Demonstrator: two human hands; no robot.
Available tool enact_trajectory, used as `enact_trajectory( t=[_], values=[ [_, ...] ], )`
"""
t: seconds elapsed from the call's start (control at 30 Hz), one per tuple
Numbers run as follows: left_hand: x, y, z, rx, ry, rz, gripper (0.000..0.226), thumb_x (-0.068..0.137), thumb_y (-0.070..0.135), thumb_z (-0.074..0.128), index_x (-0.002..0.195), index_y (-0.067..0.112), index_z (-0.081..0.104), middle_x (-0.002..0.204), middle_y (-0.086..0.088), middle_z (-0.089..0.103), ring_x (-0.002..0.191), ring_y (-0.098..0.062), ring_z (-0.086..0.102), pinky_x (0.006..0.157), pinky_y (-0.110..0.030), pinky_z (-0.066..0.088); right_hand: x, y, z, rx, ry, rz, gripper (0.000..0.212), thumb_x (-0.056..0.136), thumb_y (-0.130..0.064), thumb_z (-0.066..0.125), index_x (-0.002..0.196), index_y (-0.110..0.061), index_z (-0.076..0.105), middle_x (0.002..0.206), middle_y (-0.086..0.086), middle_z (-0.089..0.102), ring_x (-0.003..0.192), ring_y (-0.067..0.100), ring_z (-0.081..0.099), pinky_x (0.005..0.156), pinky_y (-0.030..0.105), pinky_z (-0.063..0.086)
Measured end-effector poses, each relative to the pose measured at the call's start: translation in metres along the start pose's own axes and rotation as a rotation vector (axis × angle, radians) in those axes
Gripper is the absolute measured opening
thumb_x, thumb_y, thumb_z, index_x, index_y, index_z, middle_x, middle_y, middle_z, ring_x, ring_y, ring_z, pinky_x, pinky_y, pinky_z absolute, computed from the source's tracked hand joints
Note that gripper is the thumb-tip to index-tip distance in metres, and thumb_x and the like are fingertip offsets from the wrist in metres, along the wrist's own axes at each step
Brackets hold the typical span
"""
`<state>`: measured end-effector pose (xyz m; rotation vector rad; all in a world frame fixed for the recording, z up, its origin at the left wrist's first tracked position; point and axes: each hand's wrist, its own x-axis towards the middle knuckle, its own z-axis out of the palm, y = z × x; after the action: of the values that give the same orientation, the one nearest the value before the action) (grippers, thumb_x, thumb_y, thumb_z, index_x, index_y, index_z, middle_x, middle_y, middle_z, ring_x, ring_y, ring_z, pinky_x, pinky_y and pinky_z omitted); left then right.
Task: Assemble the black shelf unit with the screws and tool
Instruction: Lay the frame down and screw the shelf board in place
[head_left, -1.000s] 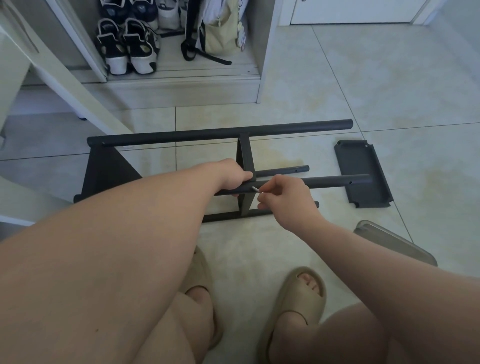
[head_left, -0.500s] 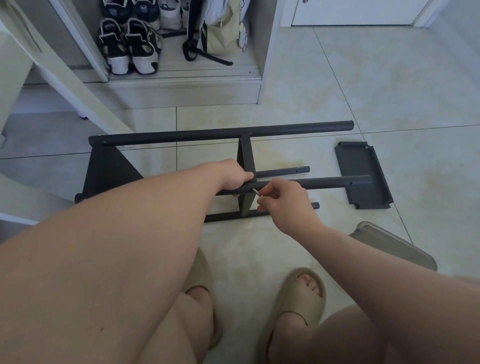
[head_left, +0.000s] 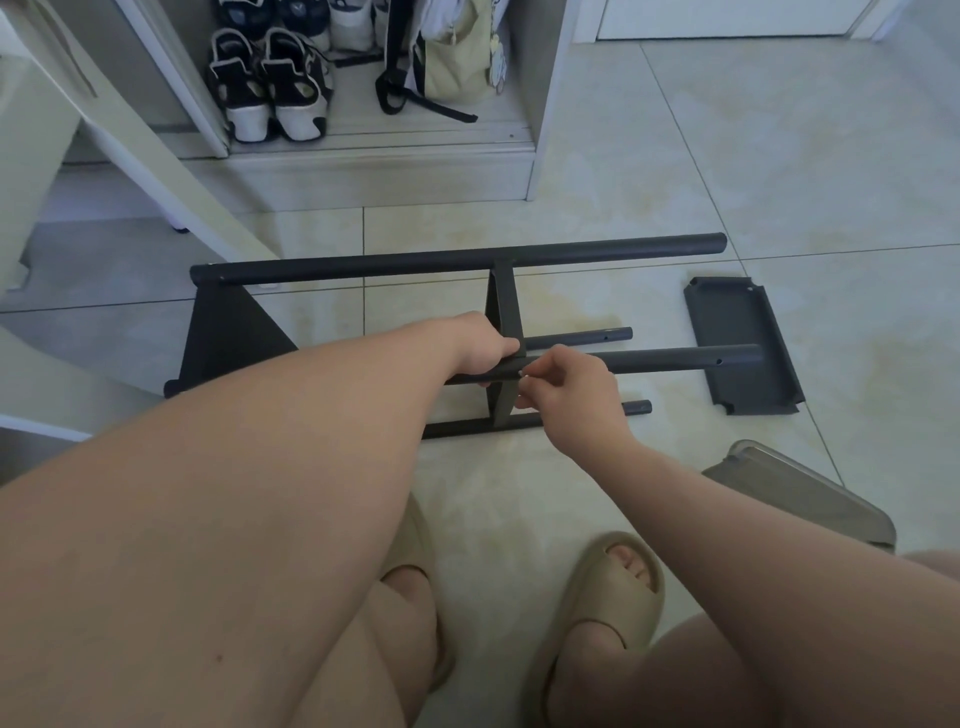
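On the pale tiled floor (head_left: 779, 156), seen from the head camera, the black shelf unit (head_left: 415, 260) lay on its side, partly built, just beyond the person's feet. It was matte black metal. A long round tube ran along its far edge, a flat end panel (head_left: 228, 338) closed its left end, and a narrow middle panel (head_left: 503, 306) stood crosswise. A far thin tube (head_left: 576, 339) and a near thin tube (head_left: 639, 408) stuck out to the right of the middle panel, the far one with a small hole near its tip. A thick tube (head_left: 675, 360), with a hole near its right end, crossed the middle panel. In this view its right end overlapped a loose shelf panel (head_left: 737, 332), which lay flat on the floor to the right, with a raised rim and notched corners.

The left hand (head_left: 485, 353) had its fingers curled round the thick tube, just left of the middle panel. The right hand (head_left: 571, 395), just right of it, pinched a small silvery piece (head_left: 523, 375) at the joint; it was too small to tell whether this was a screw or the tool.

Beige sandals (head_left: 608, 597) were on the feet. A grey flat object (head_left: 800, 493) lay to the right. Sneakers (head_left: 270, 98) and a bag (head_left: 452, 67) sat in an open cabinet beyond.
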<state>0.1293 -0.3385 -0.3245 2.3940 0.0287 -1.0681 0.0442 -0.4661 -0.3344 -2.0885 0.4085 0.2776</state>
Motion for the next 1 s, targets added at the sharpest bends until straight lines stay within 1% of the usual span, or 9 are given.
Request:
enact_trajectory(
  t=[0.13,0.27,0.4,0.47,0.53,0.6,0.67,0.83,1.0],
  values=[
    [0.003,0.001,0.000,-0.010,0.027,0.005,0.046,0.104,0.039,0.045,0.125,0.003,0.065,0.122,-0.017,0.068,0.113,-0.032,0.063,0.102,-0.042,0.049,0.001,0.002,0.001,0.037,-0.003,0.029,0.017,0.093,-0.010,0.063,0.081,-0.021,0.062,0.067,-0.008,0.073,0.081,0.014,0.073,0.069,0.032,0.057],
    [0.002,0.001,0.000,0.027,-0.001,-0.002,0.047,0.104,0.040,0.041,0.113,0.005,0.070,0.113,-0.014,0.071,0.115,-0.032,0.061,0.104,-0.041,0.045,0.003,0.002,0.002,0.166,-0.009,0.085,0.013,0.092,-0.006,0.064,0.083,-0.015,0.064,0.067,-0.002,0.074,0.077,0.022,0.075,0.084,0.047,0.060],
    [0.003,0.002,0.000,0.014,0.030,-0.007,0.050,0.103,0.043,0.046,0.128,0.002,0.063,0.127,-0.017,0.065,0.119,-0.034,0.061,0.104,-0.044,0.048,0.004,0.002,0.003,0.335,-0.027,0.155,0.012,0.092,-0.002,0.066,0.083,-0.009,0.062,0.071,0.003,0.072,0.066,0.017,0.075,0.089,0.050,0.059],
    [0.003,0.002,0.000,0.014,0.028,-0.013,0.051,0.103,0.044,0.046,0.129,0.003,0.062,0.128,-0.017,0.065,0.119,-0.034,0.061,0.104,-0.044,0.048,0.004,0.001,0.004,0.328,-0.023,0.158,0.012,0.092,-0.001,0.066,0.083,-0.009,0.062,0.072,0.004,0.072,0.063,0.015,0.074,0.086,0.046,0.061],
    [0.004,0.000,0.000,0.009,0.009,-0.024,0.050,0.103,0.046,0.046,0.124,0.005,0.065,0.122,-0.016,0.068,0.117,-0.033,0.062,0.105,-0.044,0.047,0.004,0.001,0.004,0.207,-0.011,0.102,0.014,0.092,-0.003,0.063,0.081,-0.012,0.061,0.076,0.006,0.074,0.059,0.005,0.071,0.071,0.028,0.062],
    [0.004,-0.001,0.000,0.000,-0.006,-0.032,0.048,0.103,0.047,0.045,0.118,0.006,0.067,0.114,-0.013,0.071,0.114,-0.032,0.063,0.106,-0.044,0.045,0.004,0.000,0.005,0.038,-0.011,0.021,0.013,0.093,-0.006,0.059,0.083,-0.013,0.061,0.078,0.006,0.074,0.058,-0.006,0.064,0.047,0.010,0.046],
    [0.004,0.000,0.000,0.003,-0.016,-0.032,0.048,0.103,0.046,0.044,0.116,0.007,0.068,0.111,-0.012,0.072,0.114,-0.031,0.063,0.105,-0.042,0.045,0.006,0.001,0.006,0.029,-0.003,0.018,0.011,0.093,-0.005,0.058,0.085,-0.012,0.063,0.077,0.006,0.074,0.055,-0.008,0.063,0.042,0.008,0.040],
    [0.003,0.002,0.000,-0.003,-0.008,-0.016,0.047,0.104,0.043,0.043,0.111,0.007,0.072,0.109,-0.011,0.073,0.114,-0.030,0.063,0.105,-0.041,0.045,0.012,0.001,0.007,0.152,0.008,0.095,0.005,0.090,-0.004,0.065,0.087,-0.008,0.065,0.079,0.008,0.075,0.058,0.007,0.071,0.073,0.036,0.061],
    [-0.001,0.002,-0.002,-0.001,-0.015,-0.004,0.047,0.105,0.043,0.043,0.116,0.007,0.071,0.119,-0.014,0.070,0.118,-0.032,0.061,0.105,-0.042,0.045,0.023,0.000,-0.002,0.046,-0.033,0.129,0.014,0.084,-0.009,0.073,0.089,-0.011,0.060,0.076,0.008,0.075,0.065,0.021,0.075,0.074,0.044,0.063]
  ],
)
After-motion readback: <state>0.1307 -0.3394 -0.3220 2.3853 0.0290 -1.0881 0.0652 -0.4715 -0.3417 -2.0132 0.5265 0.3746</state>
